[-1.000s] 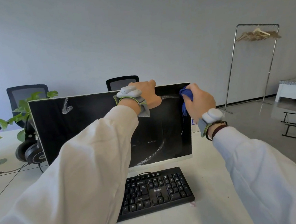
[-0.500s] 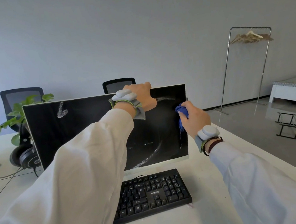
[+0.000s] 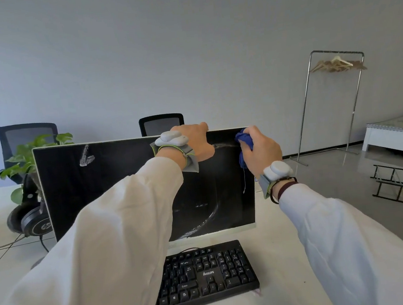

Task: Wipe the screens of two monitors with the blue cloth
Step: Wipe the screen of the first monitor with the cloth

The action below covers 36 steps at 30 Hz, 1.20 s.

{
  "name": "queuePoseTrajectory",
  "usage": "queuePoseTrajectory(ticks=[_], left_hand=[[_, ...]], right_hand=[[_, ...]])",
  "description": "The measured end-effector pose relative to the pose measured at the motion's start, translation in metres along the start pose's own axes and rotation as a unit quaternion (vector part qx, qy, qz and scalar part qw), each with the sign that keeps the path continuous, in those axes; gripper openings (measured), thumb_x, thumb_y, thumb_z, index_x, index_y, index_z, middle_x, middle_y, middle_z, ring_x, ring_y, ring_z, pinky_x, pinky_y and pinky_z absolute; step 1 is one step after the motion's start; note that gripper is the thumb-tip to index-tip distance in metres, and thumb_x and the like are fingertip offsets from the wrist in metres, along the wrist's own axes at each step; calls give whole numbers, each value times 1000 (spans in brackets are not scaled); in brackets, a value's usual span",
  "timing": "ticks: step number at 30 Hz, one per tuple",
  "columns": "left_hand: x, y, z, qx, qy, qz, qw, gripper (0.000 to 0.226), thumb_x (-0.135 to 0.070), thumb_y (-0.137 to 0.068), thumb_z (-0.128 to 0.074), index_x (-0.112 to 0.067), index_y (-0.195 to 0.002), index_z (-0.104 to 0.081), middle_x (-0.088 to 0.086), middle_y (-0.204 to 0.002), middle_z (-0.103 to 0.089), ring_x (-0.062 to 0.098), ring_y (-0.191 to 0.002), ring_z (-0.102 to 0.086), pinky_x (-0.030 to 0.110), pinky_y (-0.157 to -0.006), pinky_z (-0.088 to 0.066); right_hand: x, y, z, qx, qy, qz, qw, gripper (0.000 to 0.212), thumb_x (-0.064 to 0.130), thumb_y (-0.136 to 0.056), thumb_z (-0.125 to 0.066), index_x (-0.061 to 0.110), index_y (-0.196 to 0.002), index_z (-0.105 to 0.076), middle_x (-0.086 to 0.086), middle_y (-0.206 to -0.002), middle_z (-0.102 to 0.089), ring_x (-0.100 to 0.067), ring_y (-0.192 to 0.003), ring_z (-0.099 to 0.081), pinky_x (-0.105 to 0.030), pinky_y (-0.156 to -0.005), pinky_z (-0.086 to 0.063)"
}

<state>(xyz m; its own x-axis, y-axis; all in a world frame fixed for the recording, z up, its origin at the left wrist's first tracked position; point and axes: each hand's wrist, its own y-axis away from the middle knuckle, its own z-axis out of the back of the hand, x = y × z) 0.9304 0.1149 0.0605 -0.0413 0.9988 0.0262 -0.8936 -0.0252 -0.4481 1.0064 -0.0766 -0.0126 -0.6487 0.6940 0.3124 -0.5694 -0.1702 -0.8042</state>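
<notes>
One monitor (image 3: 105,186) with a dark screen and white frame stands on the white desk before me. White smears mark its upper left and lower middle. My left hand (image 3: 194,143) grips the monitor's top edge, fingers curled over it. My right hand (image 3: 260,150) holds the bunched blue cloth (image 3: 244,145) against the screen's upper right corner. A loose thread hangs from the cloth. No second monitor is in view.
A black keyboard (image 3: 205,275) lies in front of the monitor. Headphones (image 3: 30,221) and a leafy plant (image 3: 23,157) sit at the left. Two office chairs (image 3: 161,124) stand behind the desk. A clothes rack (image 3: 333,100), a white bench and a black frame are on the right.
My right hand with the cloth went down the screen's right side, then came back up to the upper right corner. My left hand kept its hold on the top edge.
</notes>
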Motion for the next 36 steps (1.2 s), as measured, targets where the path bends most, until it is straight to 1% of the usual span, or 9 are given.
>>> queuePoseTrajectory(ticks=[3,5,8,12,14,21,26,32,36], left_hand=[[1,-2,-1,3,8,3,1000,51,-32,-66,-47,-23,-116,-49,0,-79,-61,23,-68,-58,31,-63,-52],[2,-3,-1,-6,4,0,1000,45,-32,-69,-48,-22,-112,-50,-1,-77,-61,22,-67,-58,29,-61,-48],[3,-1,0,-10,2,-1,1000,42,-30,-72,-49,-21,-113,-49,-1,-78,-60,20,-66,-56,28,-57,-41],[3,1,3,-5,6,-1,1000,44,-29,-73,-47,-21,-117,-49,-1,-79,-60,20,-68,-56,28,-58,-43],[3,0,3,-6,7,-1,1000,45,-29,-72,-46,-22,-116,-49,-1,-78,-60,20,-67,-56,28,-58,-42],[4,1,0,-1,21,0,1000,40,-32,-72,-45,-24,-112,-47,0,-77,-60,23,-69,-58,31,-63,-51],[7,0,1,-3,19,-2,1000,42,-31,-73,-45,-25,-114,-47,0,-78,-61,22,-69,-58,30,-62,-49],[4,-1,-1,1,4,-4,1000,47,-31,-68,-42,-22,-113,-47,-1,-79,-60,22,-68,-56,31,-62,-46],[7,-2,-1,-5,2,-2,1000,48,-30,-69,-43,-22,-116,-47,-1,-81,-60,20,-68,-55,29,-60,-43]], right_hand=[[-5,14,-6,19,0,3,1000,19,30,-99,-55,21,-116,-54,2,-90,-64,-20,-72,-58,-25,-66,-45],[-5,17,-8,25,8,7,1000,20,31,-99,-55,21,-116,-54,2,-90,-64,-20,-71,-59,-24,-65,-43],[0,6,-3,15,13,12,1000,17,30,-99,-54,20,-113,-54,2,-86,-63,-22,-70,-59,-27,-63,-45],[13,-21,6,-37,-5,-2,999,14,30,-99,-53,19,-107,-54,5,-80,-58,-26,-68,-58,-35,-61,-50],[18,-26,8,-42,1,4,999,13,30,-99,-52,18,-105,-54,4,-79,-57,-24,-67,-58,-34,-60,-50],[8,4,-3,8,27,34,999,16,29,-98,-56,20,-111,-54,2,-88,-64,-21,-71,-60,-30,-63,-52],[6,25,-8,41,57,30,997,19,31,-99,-54,20,-114,-53,6,-86,-59,-15,-67,-51,-23,-61,-37],[20,-16,3,-1,35,20,999,15,31,-100,-51,18,-107,-52,0,-81,-60,-24,-66,-57,-30,-56,-46],[26,-25,3,-8,39,27,999,13,30,-100,-52,18,-106,-51,4,-80,-57,-22,-65,-54,-24,-54,-37]])
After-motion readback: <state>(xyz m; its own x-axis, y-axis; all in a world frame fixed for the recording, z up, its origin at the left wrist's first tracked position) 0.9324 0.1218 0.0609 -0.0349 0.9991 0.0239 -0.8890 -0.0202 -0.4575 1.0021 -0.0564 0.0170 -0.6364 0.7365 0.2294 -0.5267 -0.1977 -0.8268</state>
